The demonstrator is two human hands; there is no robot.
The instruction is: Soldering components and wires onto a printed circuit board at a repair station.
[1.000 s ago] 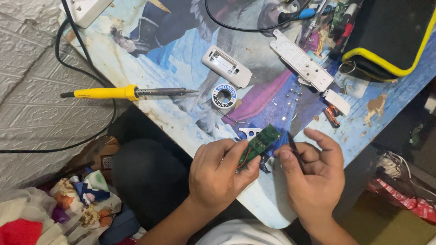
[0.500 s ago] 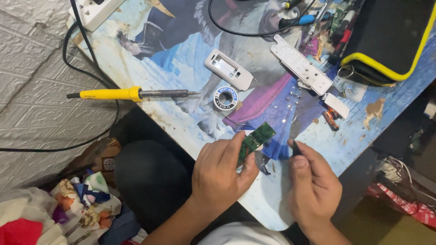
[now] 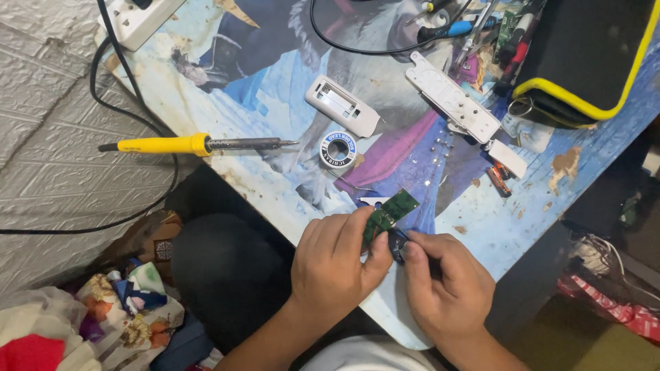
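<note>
My left hand (image 3: pixel 337 264) pinches a small green circuit board (image 3: pixel 389 211) by its lower end, tilted up over the near edge of the table (image 3: pixel 275 96). My right hand (image 3: pixel 447 288) is closed beside it, with the thumb and fingers on a small dark part (image 3: pixel 397 242) just under the board. What that part is cannot be made out. Both hands are close together at the table's front edge.
A yellow-handled soldering iron (image 3: pixel 196 144) lies at the left edge, its tip toward a solder spool (image 3: pixel 338 148). White plastic shells (image 3: pixel 342 105) (image 3: pixel 452 96), small screws, screwdrivers (image 3: pixel 447 29) and a black and yellow case (image 3: pixel 584 55) lie farther back. A power strip (image 3: pixel 137 17) with black cables sits top left.
My right hand has closed in on the board's underside again after drawing slightly away. The board tilted a little in my left hand.
</note>
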